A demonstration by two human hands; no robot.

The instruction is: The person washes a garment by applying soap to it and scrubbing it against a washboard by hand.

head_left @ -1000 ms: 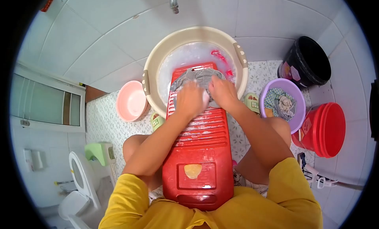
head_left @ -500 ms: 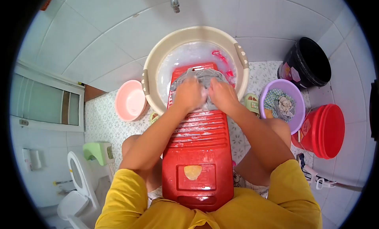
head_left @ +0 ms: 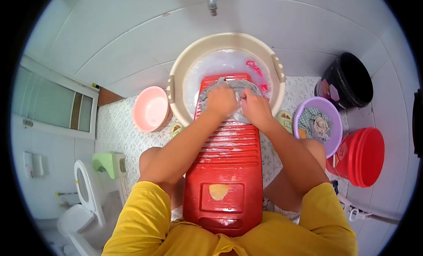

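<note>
A wet grey cloth garment lies bunched on the upper end of a red washboard. My left hand is closed on the garment, slightly blurred. Close beside it, my right hand grips the garment's right part with curled fingers. The washboard slopes from my lap into a beige basin of cloudy, sudsy water. A yellowish soap bar rests in the board's recess near me. Something bright pink floats at the basin's right side.
A pink basin stands left. On the right are a purple basin holding clothes, a black bucket and a red bucket. A tap juts from the wall above. A toilet and green stool are lower left.
The view has shifted a little, so the basin and board sit slightly farther right. Both hands still hold the garment at the board's upper end.
</note>
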